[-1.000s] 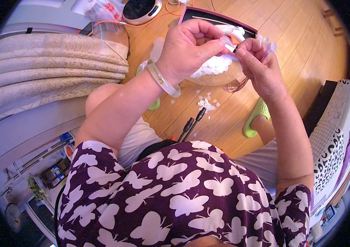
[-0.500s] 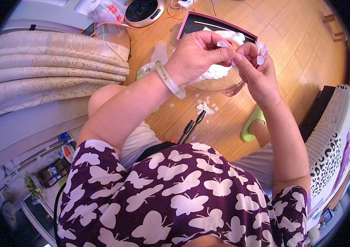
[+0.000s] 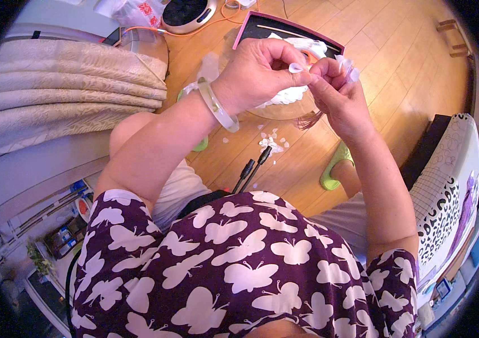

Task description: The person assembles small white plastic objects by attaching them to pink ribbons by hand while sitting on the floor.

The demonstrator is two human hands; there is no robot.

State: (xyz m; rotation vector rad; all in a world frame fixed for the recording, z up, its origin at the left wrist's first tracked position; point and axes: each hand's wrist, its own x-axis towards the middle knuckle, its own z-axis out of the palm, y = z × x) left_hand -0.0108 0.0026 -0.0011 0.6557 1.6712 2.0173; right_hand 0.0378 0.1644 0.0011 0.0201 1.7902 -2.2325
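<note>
My left hand (image 3: 259,76) is closed in a pinch, with a small white petal-shaped piece (image 3: 296,68) between thumb and forefinger. A pale bangle circles that wrist. Its fingertips meet those of my right hand (image 3: 341,104), which is closed around a bundle of thin reddish-brown strands (image 3: 310,120) hanging below the palm. White petal-like pieces (image 3: 352,74) stick out beside the right fingers. What exactly lies between the touching fingertips is too small to make out. Beneath the hands, a heap of white pieces (image 3: 287,96) rests on a round wooden surface (image 3: 301,110).
Behind my hands stands a dark tray with a pink rim (image 3: 243,29), holding a thin stick and white material. Loose white pieces (image 3: 272,143) lie on the wooden floor near two black cable ends (image 3: 253,169). A patterned curtain (image 3: 76,84) hangs left; a patterned cover (image 3: 453,186) is right.
Both hands have shifted slightly left in the picture, as has the whole scene. The white piece at my left fingertips is turned differently. Both hands stay pinched together.
</note>
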